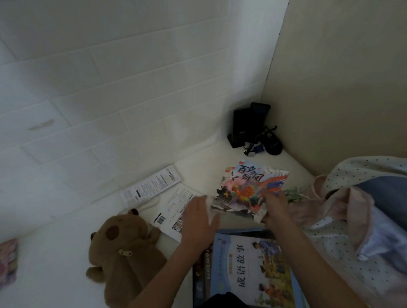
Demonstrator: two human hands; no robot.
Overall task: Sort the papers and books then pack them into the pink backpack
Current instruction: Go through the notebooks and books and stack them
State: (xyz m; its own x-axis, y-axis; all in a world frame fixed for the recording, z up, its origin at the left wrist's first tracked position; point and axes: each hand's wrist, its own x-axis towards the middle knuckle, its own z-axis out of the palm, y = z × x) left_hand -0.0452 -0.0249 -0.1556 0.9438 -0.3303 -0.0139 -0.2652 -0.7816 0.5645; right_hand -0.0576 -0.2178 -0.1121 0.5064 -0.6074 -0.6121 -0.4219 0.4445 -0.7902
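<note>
— Nearest the camera: a blue storybook (252, 267) face up on a dark-spined volume (200, 273), stacked on the white bed surface (50, 270). Sorted already?

— Apparently the start of a pile. Sorting in hand, packing not begun.

— Just beyond?

— Right hand (276, 207) pinching the lower right corner of a colourful phoenix picture book (250, 190), fingers closed on it, cover tilted up. Left hand (199, 222) flat and spread wide, holding nothing, fingertips at the book's left edge; contact hard to confirm.

— Next move?

— Probably squaring the picture book and laying it on the blue stack, edges aligned, then gathering the loose sheets.

— Which sheets?

— A white printed leaflet (175, 210) partly under the left hand, a long printed box (149, 188) behind it. Brown plush bear (122, 249) to the left, not for packing.

— And the bag?

— Pink backpack (331, 200) lying at right, just beside the picture book, partly under dotted fabric (370, 167); opening not clearly visible.

— Farthest back?

— Black devices and a tangle of cable (256, 131) in the corner against the white brick-pattern wall (98, 88).
</note>
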